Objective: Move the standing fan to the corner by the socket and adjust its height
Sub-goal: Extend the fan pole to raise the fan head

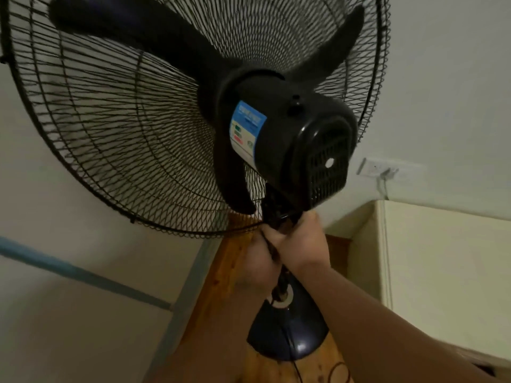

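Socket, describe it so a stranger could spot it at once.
Start at the big black fan. Right of its motor, on the pale wall above the cream cabinet, sits the socket. It is the only white plate, a cord hanging from it.

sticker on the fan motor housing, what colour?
The sticker is blue on top, white below with small green and red marks. Head view.

1. I view the standing fan [287,150] from behind and below; its black grille [124,139] fills the upper left, and a blue label [247,131] sits on the motor.
2. Right hand [300,241] grips the pole [282,280] just under the motor.
3. Left hand [257,268] grips the pole just below, touching the right.
4. The dark round base [287,333] stands on the wooden floor [221,288].
5. A wall socket [387,170] lies right of the fan, above a pale cabinet [442,258].
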`<state>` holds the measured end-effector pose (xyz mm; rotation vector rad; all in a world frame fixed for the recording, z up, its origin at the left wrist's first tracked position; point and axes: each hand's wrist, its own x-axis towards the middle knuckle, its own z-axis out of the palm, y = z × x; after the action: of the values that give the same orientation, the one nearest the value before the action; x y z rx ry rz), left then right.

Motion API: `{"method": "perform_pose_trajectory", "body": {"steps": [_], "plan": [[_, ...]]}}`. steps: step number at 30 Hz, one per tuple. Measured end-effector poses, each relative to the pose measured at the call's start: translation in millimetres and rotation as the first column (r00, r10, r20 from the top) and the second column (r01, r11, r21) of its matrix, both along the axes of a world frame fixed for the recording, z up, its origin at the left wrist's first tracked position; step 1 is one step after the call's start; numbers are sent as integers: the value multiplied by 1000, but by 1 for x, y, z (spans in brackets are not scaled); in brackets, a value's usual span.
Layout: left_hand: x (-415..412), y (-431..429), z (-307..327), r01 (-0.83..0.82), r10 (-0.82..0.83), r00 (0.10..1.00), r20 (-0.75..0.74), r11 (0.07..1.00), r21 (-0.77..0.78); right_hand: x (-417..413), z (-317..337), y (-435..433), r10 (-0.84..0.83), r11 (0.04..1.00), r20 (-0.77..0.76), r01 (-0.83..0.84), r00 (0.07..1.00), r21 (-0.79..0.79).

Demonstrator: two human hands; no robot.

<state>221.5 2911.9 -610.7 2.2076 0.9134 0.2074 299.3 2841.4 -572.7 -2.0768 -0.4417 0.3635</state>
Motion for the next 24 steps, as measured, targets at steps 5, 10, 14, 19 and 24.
{"method": "perform_pose_trajectory", "body": {"steps": [5,10,14,19,24], "plan": [[-3,3,-13,13,-9,995,97,999,-42,-4,-8,1,-64,997,112,59,992,42],[-6,2,-35,64,-48,964,262,996,-53,-11,-27,4,-120,990,232,99,965,100],[-4,6,-56,7,47,913,404,991,-132,-12,-43,8,-157,982,281,120,947,147],[-6,11,-98,119,104,864,492,908,-401,-6,-61,12,-187,965,343,108,920,238],[8,38,-131,304,-118,900,420,860,-409,-6,-80,23,-270,905,413,83,870,417]]}}
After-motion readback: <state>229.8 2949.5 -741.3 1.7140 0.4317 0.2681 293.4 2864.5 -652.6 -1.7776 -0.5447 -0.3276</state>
